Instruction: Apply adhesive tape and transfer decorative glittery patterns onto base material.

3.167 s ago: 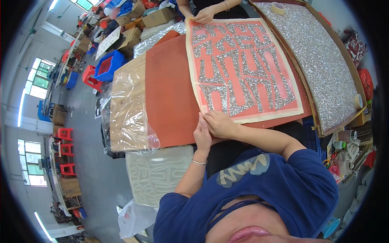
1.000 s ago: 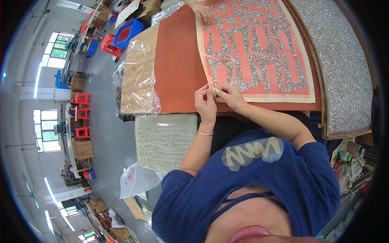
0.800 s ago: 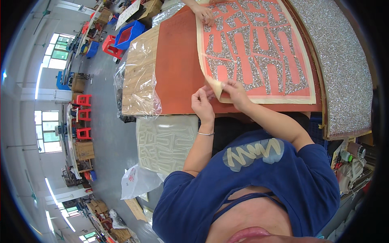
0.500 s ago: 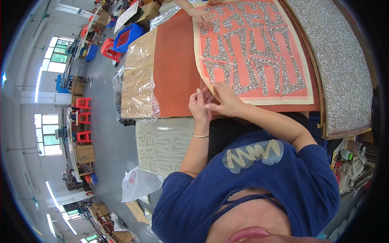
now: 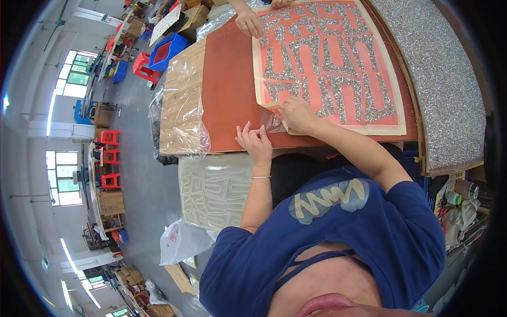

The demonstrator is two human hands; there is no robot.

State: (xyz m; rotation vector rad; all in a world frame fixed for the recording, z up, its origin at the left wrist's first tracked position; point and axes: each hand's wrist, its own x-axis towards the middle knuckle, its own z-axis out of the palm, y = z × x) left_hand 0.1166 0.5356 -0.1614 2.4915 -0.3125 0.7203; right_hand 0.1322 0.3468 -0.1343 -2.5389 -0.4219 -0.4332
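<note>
A pink sheet (image 5: pixel 364 127) with a cream border lies on the reddish-brown table mat (image 5: pixel 227 90). Silvery glitter pieces (image 5: pixel 343 107) form cut-out shapes across it. My right hand (image 5: pixel 300 117) pinches the sheet's near left corner and folds it up and back. Beneath the raised corner, clear film (image 5: pixel 273 124) and a bit of glitter show. My left hand (image 5: pixel 255 143) is beside that corner, fingers spread over the mat's near edge; whether it touches the film is unclear.
Another person's hand (image 5: pixel 248 22) is at the sheet's far left corner, with a second hand (image 5: pixel 281 3) at its far edge. A large glitter sheet (image 5: pixel 449 90) lies to the right. Plastic-covered wood-grain board (image 5: pixel 180 100) lies left. A pale patterned sheet (image 5: pixel 216 187) sits below the table edge.
My left hand has come away from the corner, moving slightly left with its fingers spreading. My right hand has folded the corner back to the right. The other person's hand has moved up and left.
</note>
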